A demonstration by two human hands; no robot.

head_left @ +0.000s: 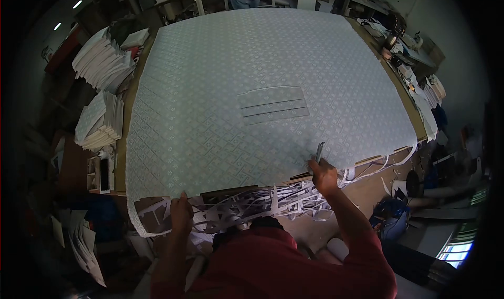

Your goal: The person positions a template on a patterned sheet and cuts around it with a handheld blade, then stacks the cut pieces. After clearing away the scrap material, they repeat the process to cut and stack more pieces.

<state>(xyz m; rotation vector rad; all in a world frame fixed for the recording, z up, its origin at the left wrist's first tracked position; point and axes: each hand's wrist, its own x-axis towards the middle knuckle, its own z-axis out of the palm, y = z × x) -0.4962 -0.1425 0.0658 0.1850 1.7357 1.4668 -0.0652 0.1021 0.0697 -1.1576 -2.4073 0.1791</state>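
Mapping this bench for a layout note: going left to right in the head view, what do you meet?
First stacks of white sheets, left hand, heap of cut strips, right hand gripping a knife, cluttered side bench.

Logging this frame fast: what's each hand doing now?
Left hand: on the patterned sheet near edge, grip unclear.
Right hand: closed on a cutter.

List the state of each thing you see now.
patterned sheet: spread flat over the table.
knife: gripped in the right hand, tip on the sheet.
left hand: on the sheet's near edge.
cut strips: loose, tangled at the near edge.
stacked panels: piled at left.
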